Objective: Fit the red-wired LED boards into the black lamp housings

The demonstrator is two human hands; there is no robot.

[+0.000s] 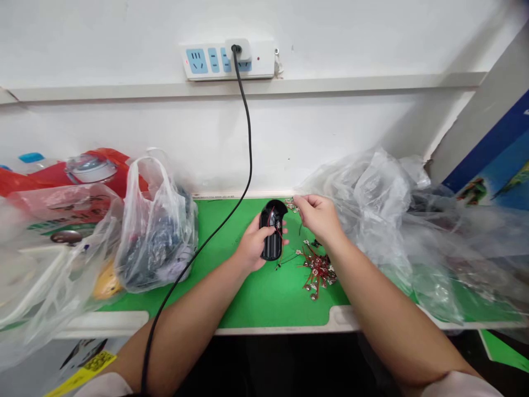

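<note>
My left hand (253,242) is wrapped round a black plastic housing (271,248), its hollow side facing up, with a thumb across it. Thin red wires (281,242) run in and out of the housing. My right hand (317,215) is closed in a pinch beside several small metal pieces (291,205) near the wall; whatever sits between its fingertips is too small to make out. Below the right wrist lies a heap of red wires with shiny metal contacts (317,270). A thin dark wire (288,260) rests on the green mat between the housing and that heap.
A black cable (249,138) hangs from the white power strip (223,59) and crosses the left forearm. Filled plastic bags (155,237) crowd the left side of the green mat (248,303). Crumpled clear plastic (380,193) covers the right side.
</note>
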